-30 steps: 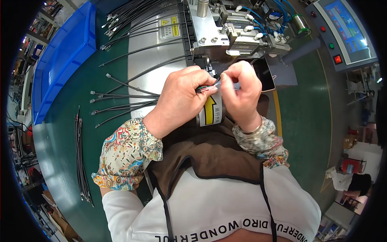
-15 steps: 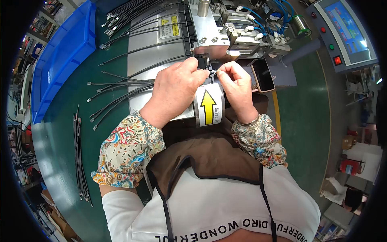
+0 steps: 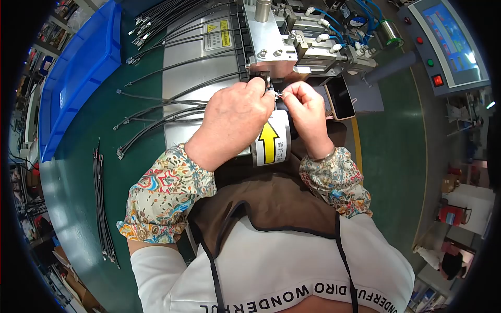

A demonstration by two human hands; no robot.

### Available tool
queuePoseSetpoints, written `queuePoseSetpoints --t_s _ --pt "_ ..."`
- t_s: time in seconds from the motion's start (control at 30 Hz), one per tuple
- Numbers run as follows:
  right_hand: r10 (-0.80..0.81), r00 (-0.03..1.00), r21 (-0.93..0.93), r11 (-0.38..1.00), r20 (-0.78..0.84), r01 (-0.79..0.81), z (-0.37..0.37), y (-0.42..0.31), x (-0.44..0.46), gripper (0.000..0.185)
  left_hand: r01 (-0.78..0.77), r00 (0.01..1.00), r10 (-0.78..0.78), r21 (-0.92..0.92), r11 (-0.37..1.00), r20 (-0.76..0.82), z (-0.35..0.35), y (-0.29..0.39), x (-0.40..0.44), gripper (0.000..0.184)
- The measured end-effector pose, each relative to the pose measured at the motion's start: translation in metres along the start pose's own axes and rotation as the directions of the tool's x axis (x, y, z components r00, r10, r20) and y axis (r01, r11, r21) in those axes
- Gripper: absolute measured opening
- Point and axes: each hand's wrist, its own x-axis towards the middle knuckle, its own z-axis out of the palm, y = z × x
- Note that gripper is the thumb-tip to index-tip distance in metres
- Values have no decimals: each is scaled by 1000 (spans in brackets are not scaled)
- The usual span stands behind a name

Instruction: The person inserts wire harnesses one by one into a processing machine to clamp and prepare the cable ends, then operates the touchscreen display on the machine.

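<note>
Black cables point(image 3: 195, 106) stretch leftward from beneath the left hand point(image 3: 237, 115), across a metal cover point(image 3: 182, 81), their plugs point(image 3: 120, 151) reaching over the green table point(image 3: 68, 208). That hand curls round them — its fingertips are mostly hidden, so how hard they press I cannot tell. The right hand point(image 3: 308, 109) pinches thin wire ends point(image 3: 279, 95) between thumb and forefinger, just in front of the machine point(image 3: 274, 68). Nearer the body is a drum point(image 3: 254, 151) bearing a yellow arrow point(image 3: 268, 143), and a phone point(image 3: 342, 98) is just right of the right hand. More cables point(image 3: 151, 28) lie across the cover's far part — a separate bundle point(image 3: 103, 208) rests on the table, near a blue tray point(image 3: 78, 83)
</note>
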Motion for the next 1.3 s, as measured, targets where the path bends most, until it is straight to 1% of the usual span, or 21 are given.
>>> queuePoseSetpoints --t_s 0.07,0.17,0.2,0.3,0.4,0.5,0.6,0.7,0.8,0.9,0.93,0.97,1.03,1.23,1.3 --pt "27 999 1 1000 28 -27 -4 -3 -6 6 14 1000 -14 -4 1000 6 1 1 -1 18" --pt "93 996 163 983 -15 -89 0 -13 -6 8 6 1000 -6 10 1000 16 2 2 0 19" --pt "67 998 155 986 22 -69 -2 -11 -5 11 5 1000 -5 8 1000 15 2 1 0 19" --pt "97 983 73 991 155 -110 -6 -11 0 10 -1 1000 1 2 1000 7 2 1 0 19" --pt "226 951 231 934 212 -273 -7 -19 1 7 -5 1000 5 0 1000 -1 2 1 -1 18" --pt "261 942 312 895 213 -319 -4 -19 -1 4 -7 1000 7 -11 1000 -2 2 1 -1 17" --pt "264 937 359 871 230 -334 -5 -12 -1 5 -15 1000 15 -13 1000 -5 2 1 0 17" --pt "144 979 127 979 146 -162 -1 -8 1 5 -33 999 33 15 999 -11 4 1 1 15" --pt "65 984 -118 992 165 -46 -6 1 5 7 -53 999 53 44 998 -1 4 2 1 13" --pt "25 990 -72 997 142 -15 -5 3 -1 7 -54 998 55 38 998 -18 6 0 2 13" --pt "-25 995 -111 993 96 36 -4 -3 -3 8 -50 998 51 36 998 -24 6 1 1 13" --pt "-18 995 -131 991 101 31 -7 -4 -2 10 -52 998 53 34 998 -28 5 1 0 13" --pt "126 980 70 988 152 -138 -10 -15 0 11 -49 999 50 42 998 -19 5 1 0 13" --pt "269 926 290 894 266 -343 -11 -17 4 9 -40 999 40 39 998 -10 6 1 0 13" --pt "293 908 335 859 298 -387 -12 -15 4 8 -39 999 39 36 999 -6 6 1 0 13"
